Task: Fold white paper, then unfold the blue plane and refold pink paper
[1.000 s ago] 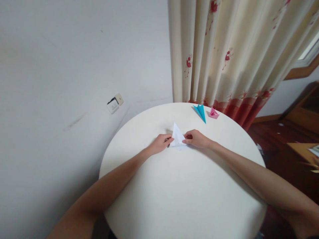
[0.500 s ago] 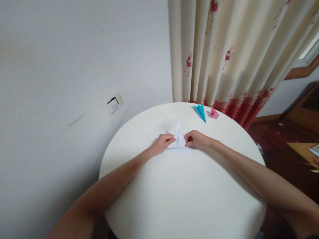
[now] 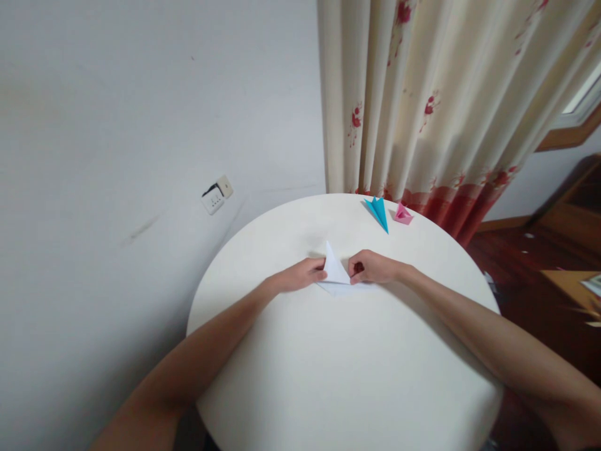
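Note:
Between my hands is a piece of folded white paper point(image 3: 335, 269), its pointed part standing up from a flatter flap along the near side. My left hand point(image 3: 303, 274) pinches its left edge, thumb in front and fingers behind. On the other side, my right hand point(image 3: 370, 267) grips the lower right corner between thumb and curled fingers. Both hands rest low over the round white table point(image 3: 347, 363). Part of the paper's back is hidden by my left fingers.
Beyond my right hand lie a blue folded paper plane point(image 3: 378, 213) and a small pink folded paper piece point(image 3: 402, 214), near the table's far edge. A patterned curtain point(image 3: 399, 125) hangs behind them. The wall at left carries a socket point(image 3: 213, 200).
The paper's tip has moved left and slightly toward me, and its two sides now look folded together. My left hand has shifted a little left and nearer; the right has barely moved.

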Available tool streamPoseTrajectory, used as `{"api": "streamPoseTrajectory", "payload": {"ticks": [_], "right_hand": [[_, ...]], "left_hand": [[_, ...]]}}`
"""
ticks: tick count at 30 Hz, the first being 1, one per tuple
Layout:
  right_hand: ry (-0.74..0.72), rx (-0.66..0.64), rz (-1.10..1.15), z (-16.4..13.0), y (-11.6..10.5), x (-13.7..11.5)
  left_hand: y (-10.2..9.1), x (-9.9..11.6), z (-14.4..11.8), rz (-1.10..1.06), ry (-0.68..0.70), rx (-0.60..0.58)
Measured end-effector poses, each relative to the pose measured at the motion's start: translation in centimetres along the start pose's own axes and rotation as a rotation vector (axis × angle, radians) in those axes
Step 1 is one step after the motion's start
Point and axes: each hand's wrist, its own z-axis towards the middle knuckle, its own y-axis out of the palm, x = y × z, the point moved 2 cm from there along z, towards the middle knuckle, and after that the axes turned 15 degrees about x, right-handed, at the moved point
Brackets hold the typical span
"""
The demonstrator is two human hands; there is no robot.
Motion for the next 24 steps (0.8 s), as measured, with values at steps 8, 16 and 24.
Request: {"api": "streamPoseTrajectory", "payload": {"ticks": [8, 16, 24], "right_hand": [[-0.206, 0.488, 0.014, 0.1, -1.1, -1.0], [-0.342, 0.559, 0.024, -0.2, -0.7, -2.4], [-0.215, 0.648, -0.138, 0.9, -0.6, 0.2]], "left_hand": [[-0.1, 0.8, -0.1, 0.141, 0.077, -0.055], [0.3, 1.1, -0.2, 0.339, 0.175, -0.036], [0.9, 0.0, 0.7, 0.572, 0.087, 0.293]]}}
